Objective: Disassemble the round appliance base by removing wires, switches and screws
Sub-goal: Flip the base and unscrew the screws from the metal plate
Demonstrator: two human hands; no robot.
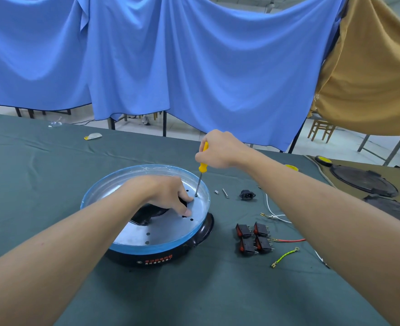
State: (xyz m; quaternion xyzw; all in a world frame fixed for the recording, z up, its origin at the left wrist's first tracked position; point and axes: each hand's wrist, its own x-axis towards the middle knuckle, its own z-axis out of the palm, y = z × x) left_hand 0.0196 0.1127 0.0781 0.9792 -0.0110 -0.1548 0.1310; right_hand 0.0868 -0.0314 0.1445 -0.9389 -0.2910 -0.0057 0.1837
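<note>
I saw the round base (128, 255) as glossy black plastic under a matt silvery metal plate (170, 228), rimmed in clear blue film (147, 249). Above the base, the screwdriver (202, 167) had a smooth yellow plastic handle. Right of the base, the switches (253, 238) were black plastic. Beneath the base, the surface (53, 184) wore matt, creased green cloth.

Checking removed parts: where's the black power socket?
Head view: the socket lies on the cloth right of the round base, beside two metal pieces, beyond the four switches.

base (161, 254) centre on table (41, 184); switches (253, 238) right (wires (286, 254) beside them).
</note>
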